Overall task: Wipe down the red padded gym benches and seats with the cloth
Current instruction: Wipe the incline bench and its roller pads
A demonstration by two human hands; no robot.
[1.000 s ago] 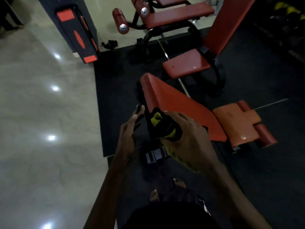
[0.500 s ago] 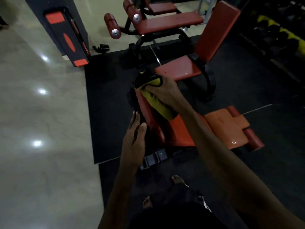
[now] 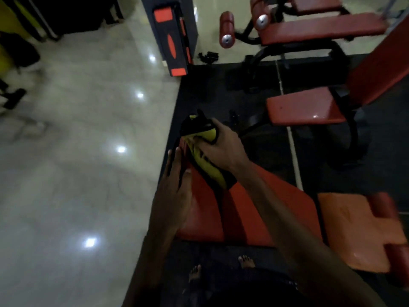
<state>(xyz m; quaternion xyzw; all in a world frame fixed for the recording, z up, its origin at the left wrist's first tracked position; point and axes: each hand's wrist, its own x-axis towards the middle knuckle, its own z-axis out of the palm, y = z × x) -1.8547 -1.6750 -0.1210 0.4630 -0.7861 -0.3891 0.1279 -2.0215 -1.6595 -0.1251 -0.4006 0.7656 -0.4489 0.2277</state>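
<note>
- Up at the far tip of the nearest bench (image 3: 254, 213): right hand (image 3: 221, 149) with grip bunched round the yellow-and-black cloth (image 3: 204, 158), pressing it on the red pad.
- Half a second back, same cloth at about the same top end; a second back, down at the near end of the pad. So one full stroke run up the pad, now working the tip.
- Left hand (image 3: 174, 191) flat and relaxed, fingers straight along the pad's left edge, holding nothing. Looks like steadying, moved up along the edge since a second ago.
- Guessing this pad is roughly half covered at best; right side under the forearm not obviously wiped yet.
- Orange seat (image 3: 354, 229) to the right, red seat (image 3: 303, 107) further off and long bench (image 3: 321, 27) at the back all untouched so far, by the look of it.
- Hard to make out: dim and blurry all over, pad tip hidden under cloth and hand, no way to tell wet from dry.
- Bench frame mostly lost against the dark mat (image 3: 254, 89); orange seat cut off at the right edge.
</note>
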